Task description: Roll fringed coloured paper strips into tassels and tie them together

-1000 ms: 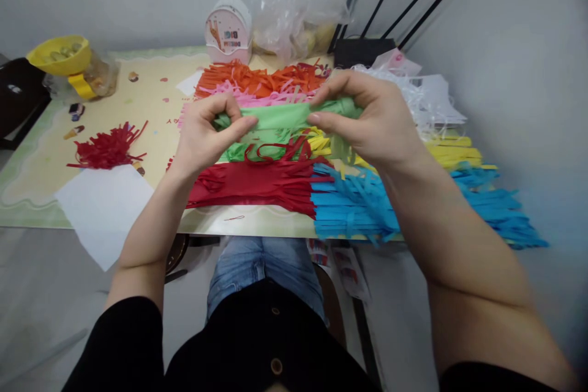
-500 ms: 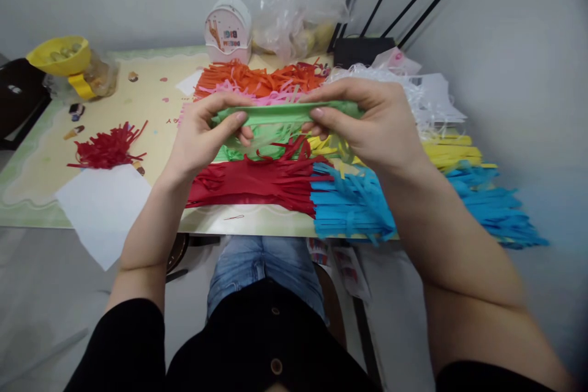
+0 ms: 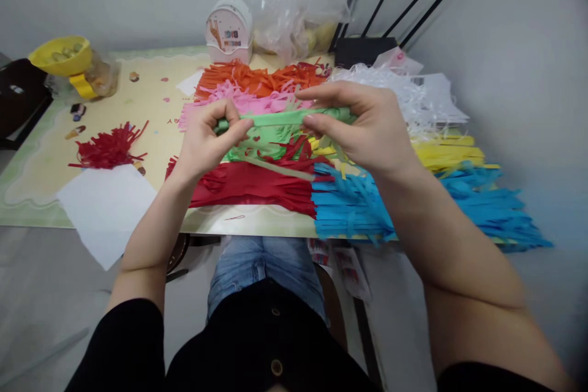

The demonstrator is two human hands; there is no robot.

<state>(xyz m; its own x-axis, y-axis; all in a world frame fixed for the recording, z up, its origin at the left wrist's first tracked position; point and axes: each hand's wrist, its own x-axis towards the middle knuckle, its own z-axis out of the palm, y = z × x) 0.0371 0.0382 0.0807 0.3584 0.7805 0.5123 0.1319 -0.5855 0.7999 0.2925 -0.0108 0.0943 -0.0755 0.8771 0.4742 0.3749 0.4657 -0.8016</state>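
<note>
A rolled strip of green tissue paper (image 3: 278,119) is stretched level between my two hands, above the table. My left hand (image 3: 209,131) pinches its left end, fingers curled in and thumb on top. At the other end my right hand (image 3: 362,119) holds it between thumb and bent fingers. Thin pale green strands hang from the roll. Just below lie fringed green paper (image 3: 264,146) and fringed red paper (image 3: 257,185). Fringed blue paper (image 3: 351,205) lies under my right forearm, and fringed pink paper (image 3: 250,99) lies behind the roll.
Fringed orange paper (image 3: 257,78), yellow paper (image 3: 450,154) and white shredded strips (image 3: 395,89) cover the back and right. A red tassel (image 3: 110,147) and a white sheet (image 3: 105,208) lie left. At the back stand a round box (image 3: 228,30) and a black router (image 3: 362,50).
My left hand's fingers have curled in tighter around the roll's left end. A loose pale green strand now hangs over the red paper. My right hand has shifted only slightly.
</note>
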